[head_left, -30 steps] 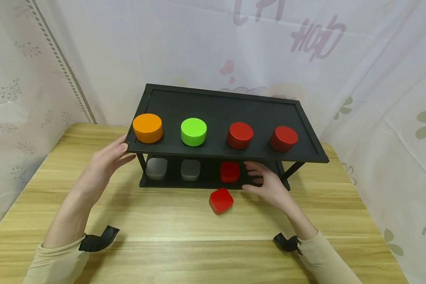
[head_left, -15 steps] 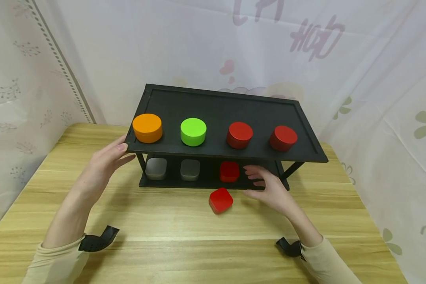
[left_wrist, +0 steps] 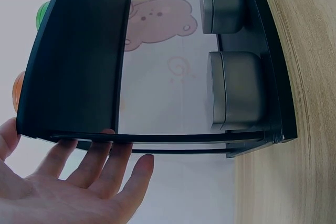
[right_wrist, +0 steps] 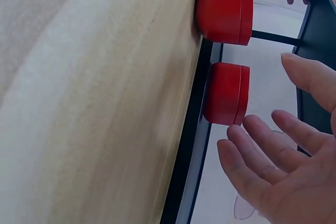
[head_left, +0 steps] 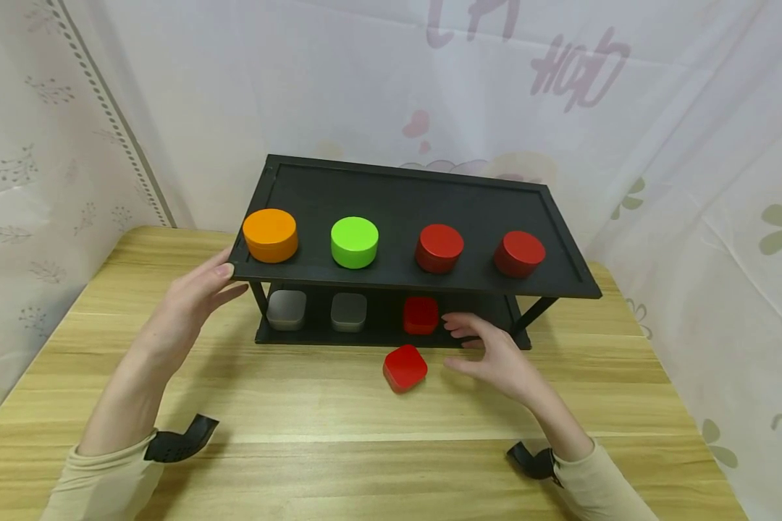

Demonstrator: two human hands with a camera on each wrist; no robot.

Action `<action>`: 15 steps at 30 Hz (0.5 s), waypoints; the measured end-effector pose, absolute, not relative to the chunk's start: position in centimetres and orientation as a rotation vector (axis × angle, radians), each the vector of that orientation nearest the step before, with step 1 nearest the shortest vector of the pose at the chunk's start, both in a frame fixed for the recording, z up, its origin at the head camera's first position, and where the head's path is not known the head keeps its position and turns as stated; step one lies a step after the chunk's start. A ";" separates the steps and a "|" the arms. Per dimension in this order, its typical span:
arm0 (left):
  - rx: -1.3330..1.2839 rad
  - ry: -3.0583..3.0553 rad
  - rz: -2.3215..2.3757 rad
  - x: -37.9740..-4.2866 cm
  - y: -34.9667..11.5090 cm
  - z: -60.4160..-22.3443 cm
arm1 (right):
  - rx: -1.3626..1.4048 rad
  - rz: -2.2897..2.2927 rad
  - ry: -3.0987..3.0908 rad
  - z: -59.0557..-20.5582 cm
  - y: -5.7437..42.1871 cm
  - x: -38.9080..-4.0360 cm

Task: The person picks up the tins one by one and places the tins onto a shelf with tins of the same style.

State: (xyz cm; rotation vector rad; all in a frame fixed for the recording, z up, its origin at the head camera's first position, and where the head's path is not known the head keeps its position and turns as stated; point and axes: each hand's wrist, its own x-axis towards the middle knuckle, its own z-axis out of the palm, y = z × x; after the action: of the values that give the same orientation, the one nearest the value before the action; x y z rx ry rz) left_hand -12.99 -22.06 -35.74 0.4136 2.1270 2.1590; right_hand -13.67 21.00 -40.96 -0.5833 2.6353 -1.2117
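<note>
A black two-tier rack (head_left: 404, 177) stands on the table. My left hand (head_left: 192, 297) holds its upper board at the left front corner, thumb at the edge and fingers below, as the left wrist view shows. My right hand (head_left: 495, 358) hovers at the lower tier's front right, fingers spread and slightly bent, with nothing in them. Its fingertips are close to a red rounded-square tin (head_left: 421, 315) on the lower tier; whether they touch it I cannot tell. A second red rounded-square tin (head_left: 405, 368) sits turned at an angle on the table before the rack.
Two grey rounded-square tins (head_left: 287, 310) stand on the lower tier at left. Along the upper board's front are an orange round tin (head_left: 271, 236), a green round tin (head_left: 355, 242) and two red round tins (head_left: 439, 249). A white printed curtain (head_left: 339, 79) hangs behind the wooden table (head_left: 339, 463).
My right hand has drawn slightly back toward the front of the lower tier, then shifted a little left toward the red tin there. The left hand and the tins stay in place.
</note>
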 end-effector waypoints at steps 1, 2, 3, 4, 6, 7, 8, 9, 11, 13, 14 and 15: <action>0.412 2.134 2.152 -13.0 -22.1 -35.7 | -0.587 -1.210 2.629 -41.0 20.9 -13.6; 0.411 2.137 2.148 -13.0 -22.1 -35.7 | -0.591 -1.201 2.627 -41.0 20.9 -13.5; 0.411 2.137 2.148 -13.0 -22.1 -35.7 | -0.591 -1.194 2.625 -41.0 20.9 -13.5; 0.410 2.138 2.148 -13.0 -22.1 -35.7 | -0.596 -1.188 2.623 -41.0 20.8 -13.4; 0.410 2.131 2.156 -13.0 -22.1 -35.7 | -0.599 -1.182 2.619 -41.1 20.8 -13.4; 0.409 2.131 2.157 -13.0 -22.1 -35.7 | -0.606 -1.181 2.617 -41.2 20.8 -13.4; 0.410 2.129 2.158 -13.0 -22.1 -35.7 | -0.612 -1.177 2.616 -41.2 20.7 -13.4; 0.412 2.130 2.158 -13.0 -22.1 -35.7 | -0.618 -1.178 2.612 -41.3 20.7 -13.4; 0.417 2.133 2.156 -13.0 -22.1 -35.7 | -0.627 -1.178 2.602 -41.3 20.6 -13.3; 0.421 2.132 2.158 -13.0 -22.1 -35.7 | -0.638 -1.179 2.590 -41.4 20.4 -13.3; 0.423 2.127 2.165 -13.0 -22.1 -35.7 | -0.642 -1.179 2.586 -41.4 20.3 -13.3; 0.424 2.121 2.171 -13.0 -22.1 -35.7 | -0.646 -1.182 2.580 -41.4 20.2 -13.3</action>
State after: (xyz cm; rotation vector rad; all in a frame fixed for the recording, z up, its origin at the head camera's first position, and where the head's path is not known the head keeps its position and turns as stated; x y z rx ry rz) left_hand -12.99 -22.07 -35.72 0.4237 2.1214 2.1706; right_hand -13.25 20.24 -41.45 -0.6456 2.5802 -1.1815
